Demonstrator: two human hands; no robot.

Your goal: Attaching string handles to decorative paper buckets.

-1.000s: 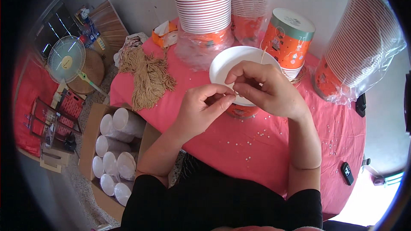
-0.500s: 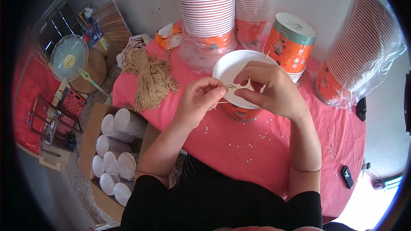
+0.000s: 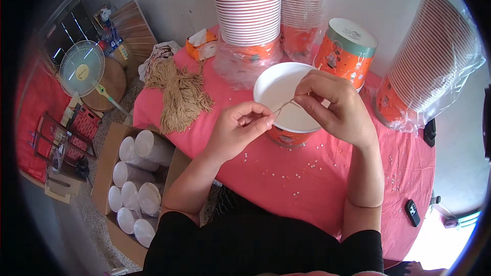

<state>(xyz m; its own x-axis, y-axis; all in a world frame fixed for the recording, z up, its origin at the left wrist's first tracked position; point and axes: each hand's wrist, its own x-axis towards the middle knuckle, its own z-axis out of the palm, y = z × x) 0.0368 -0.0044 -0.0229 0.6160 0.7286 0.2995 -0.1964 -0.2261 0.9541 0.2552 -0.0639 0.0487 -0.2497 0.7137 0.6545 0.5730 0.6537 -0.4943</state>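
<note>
My left hand (image 3: 241,129) pinches one end of a thin tan cord (image 3: 284,106) between thumb and forefinger. A short way to the right, my right hand (image 3: 338,106) grips the other part of it, fingertips pressed together. The cord stretches between them, looking doubled or twisted. Below stands an orange paper bucket (image 3: 288,137) with a white inside, its mouth facing up and its right side partly hidden by my right hand. Behind it sits an upturned orange bucket (image 3: 348,53) with a green band. A bundle of tan cords (image 3: 180,97) lies to the left on the table.
Tall stacks of buckets (image 3: 245,10) stand at the back, and a bagged stack (image 3: 427,61) leans at the right. Small white dots and a black remote (image 3: 412,212) lie on the pink tablecloth (image 3: 266,194). A carton (image 3: 115,174) of wrapped cups and a fan (image 3: 82,69) are at left.
My right hand has closed its fingertips on the cord and drawn slightly to the right. The cord is now stretched between my hands; the left hand has barely moved.
</note>
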